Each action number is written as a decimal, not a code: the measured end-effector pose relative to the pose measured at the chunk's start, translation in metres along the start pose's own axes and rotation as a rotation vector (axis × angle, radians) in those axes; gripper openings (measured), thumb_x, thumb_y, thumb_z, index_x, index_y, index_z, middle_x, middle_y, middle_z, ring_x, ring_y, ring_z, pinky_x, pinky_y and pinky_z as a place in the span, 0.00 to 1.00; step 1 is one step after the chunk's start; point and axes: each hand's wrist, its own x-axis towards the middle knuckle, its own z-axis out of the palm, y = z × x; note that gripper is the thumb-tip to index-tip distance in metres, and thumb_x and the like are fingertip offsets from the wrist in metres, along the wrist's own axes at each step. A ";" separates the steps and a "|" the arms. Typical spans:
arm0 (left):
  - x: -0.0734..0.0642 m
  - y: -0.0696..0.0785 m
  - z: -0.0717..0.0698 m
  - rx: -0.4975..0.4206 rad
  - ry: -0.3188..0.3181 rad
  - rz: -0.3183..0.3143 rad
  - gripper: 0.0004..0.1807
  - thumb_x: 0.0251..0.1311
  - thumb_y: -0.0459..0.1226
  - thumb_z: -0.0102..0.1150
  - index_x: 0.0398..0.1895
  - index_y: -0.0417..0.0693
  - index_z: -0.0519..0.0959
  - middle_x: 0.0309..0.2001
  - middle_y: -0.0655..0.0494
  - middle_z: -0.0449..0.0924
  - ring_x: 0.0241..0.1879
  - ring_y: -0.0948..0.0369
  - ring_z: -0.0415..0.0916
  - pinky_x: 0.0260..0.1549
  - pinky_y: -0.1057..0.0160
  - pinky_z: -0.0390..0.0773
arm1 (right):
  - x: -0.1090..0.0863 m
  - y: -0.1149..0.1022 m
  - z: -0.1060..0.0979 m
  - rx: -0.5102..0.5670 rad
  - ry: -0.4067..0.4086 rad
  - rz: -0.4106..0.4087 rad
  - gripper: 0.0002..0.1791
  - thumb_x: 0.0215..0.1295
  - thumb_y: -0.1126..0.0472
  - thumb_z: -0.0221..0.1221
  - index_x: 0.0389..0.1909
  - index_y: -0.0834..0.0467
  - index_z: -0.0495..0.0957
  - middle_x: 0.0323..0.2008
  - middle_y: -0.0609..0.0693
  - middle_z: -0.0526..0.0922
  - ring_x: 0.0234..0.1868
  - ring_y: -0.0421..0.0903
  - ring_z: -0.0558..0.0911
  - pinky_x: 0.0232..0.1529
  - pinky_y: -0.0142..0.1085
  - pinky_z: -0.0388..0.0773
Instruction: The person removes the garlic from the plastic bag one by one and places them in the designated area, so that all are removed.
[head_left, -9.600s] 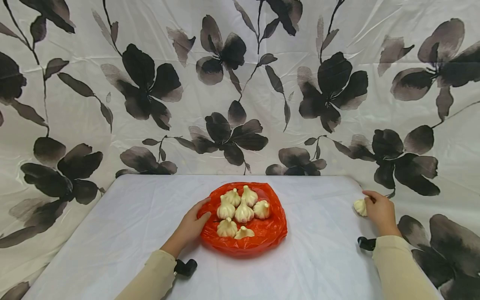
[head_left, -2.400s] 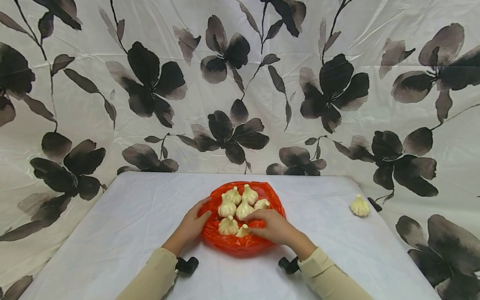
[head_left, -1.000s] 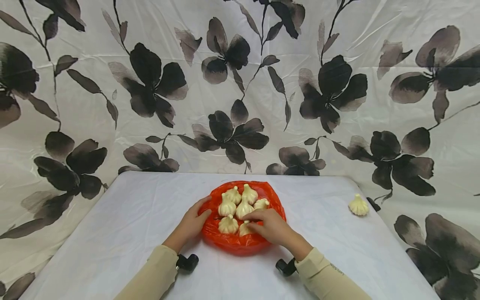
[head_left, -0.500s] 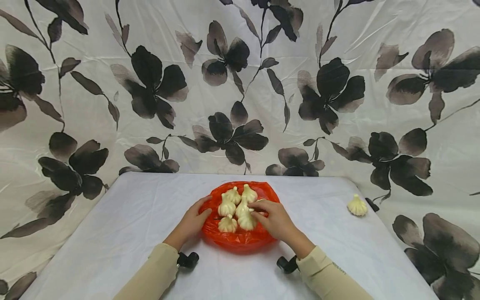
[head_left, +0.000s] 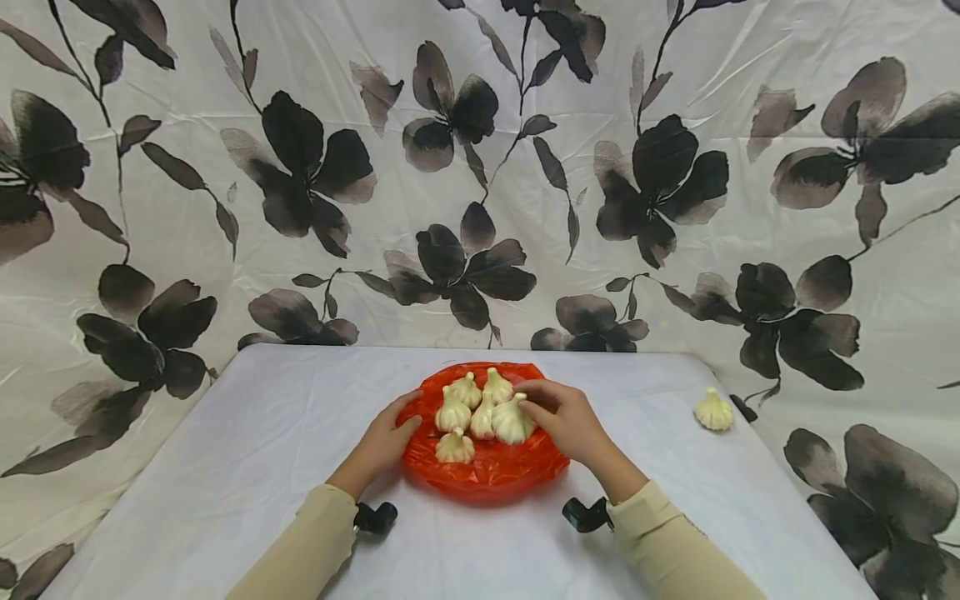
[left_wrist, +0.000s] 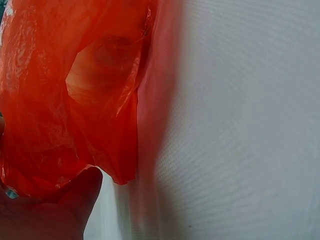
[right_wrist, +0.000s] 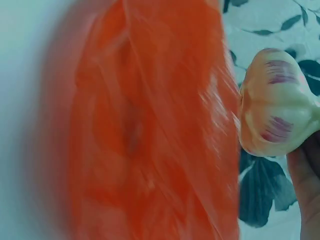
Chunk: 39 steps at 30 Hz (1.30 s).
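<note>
A red plastic bag [head_left: 487, 482], spread wide, sits mid-table with several white garlic bulbs [head_left: 452, 412] inside. My left hand [head_left: 384, 443] holds the bag's left side, fingers behind and thumb in front; the thumb [left_wrist: 82, 195] lies along the red film in the left wrist view. Above the bag's right part, my right hand [head_left: 573, 421] pinches a garlic bulb [head_left: 513, 421] near its stem. That bulb overlaps the others from the head camera. The right wrist view shows its purple-streaked base [right_wrist: 277, 102] above the bag's edge.
One more garlic bulb [head_left: 714, 410] stands alone near the right edge of the white-covered table [head_left: 300, 408]. A floral cloth [head_left: 465, 167] hangs behind the table and along its sides. Small black wrist cameras [head_left: 587, 515] sit under both wrists.
Since earlier, the right hand left one bulb at the table's far right and came back to the bag. It has taken a bulb from the front and raised it rightward; the left hand stays.
</note>
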 end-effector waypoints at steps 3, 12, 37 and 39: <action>0.000 0.000 0.000 0.004 0.003 0.008 0.28 0.71 0.41 0.46 0.74 0.59 0.58 0.74 0.45 0.56 0.73 0.42 0.54 0.66 0.38 0.62 | 0.001 0.001 -0.009 -0.003 0.019 0.000 0.12 0.65 0.56 0.62 0.48 0.46 0.82 0.47 0.48 0.85 0.47 0.44 0.84 0.48 0.33 0.83; 0.001 0.000 0.000 0.002 0.003 0.016 0.28 0.71 0.41 0.46 0.74 0.58 0.59 0.74 0.45 0.57 0.73 0.43 0.55 0.66 0.39 0.63 | 0.002 0.010 -0.035 -0.028 0.075 -0.041 0.14 0.65 0.59 0.62 0.51 0.53 0.82 0.46 0.53 0.86 0.47 0.48 0.85 0.48 0.36 0.84; 0.003 -0.002 0.001 0.004 0.007 0.005 0.28 0.71 0.41 0.46 0.73 0.57 0.59 0.73 0.45 0.58 0.72 0.43 0.55 0.66 0.39 0.62 | -0.010 0.041 -0.110 -0.235 0.232 0.021 0.18 0.69 0.55 0.57 0.56 0.55 0.79 0.50 0.54 0.84 0.48 0.43 0.83 0.42 0.19 0.77; 0.003 -0.002 0.001 0.009 0.006 0.004 0.28 0.71 0.41 0.46 0.74 0.58 0.59 0.73 0.45 0.58 0.72 0.43 0.55 0.66 0.39 0.62 | -0.011 0.045 -0.114 -0.235 0.249 0.026 0.18 0.69 0.55 0.57 0.56 0.56 0.79 0.50 0.56 0.84 0.47 0.37 0.82 0.42 0.18 0.77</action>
